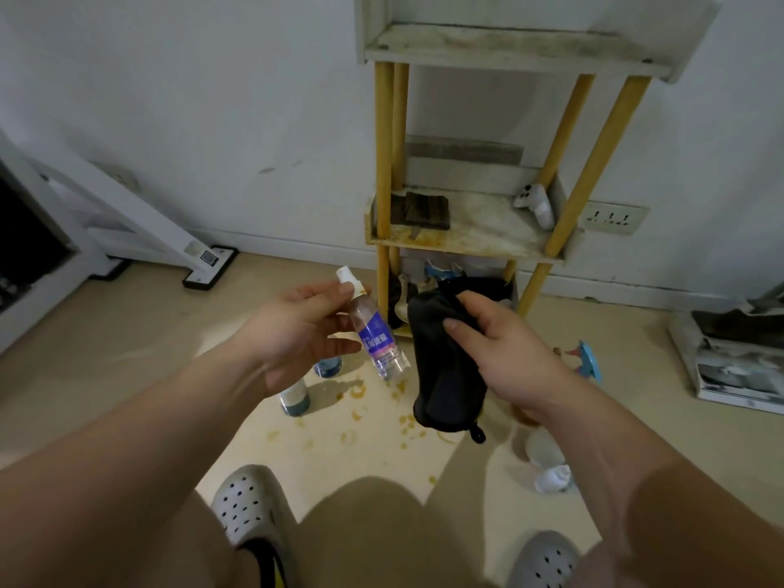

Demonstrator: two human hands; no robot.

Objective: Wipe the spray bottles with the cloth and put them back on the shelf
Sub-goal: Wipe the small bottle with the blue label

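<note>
Clogs (246,507): on floor, before shelf (466,244).
Left hand (297,333): grips bottle (377,337).
Bottle: long axis near upright, nozzle up-left.
Right hand (500,350): clenches cloth (441,367), before shelf.

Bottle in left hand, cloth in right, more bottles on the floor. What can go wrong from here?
The left hand holds the spray bottle loosely, tilted; rubbing with the cloth may knock it free.
The floor bottles stand just below; a drop could topple them.
The shelf board looks stained; a wiped bottle may get dirty again.
</note>
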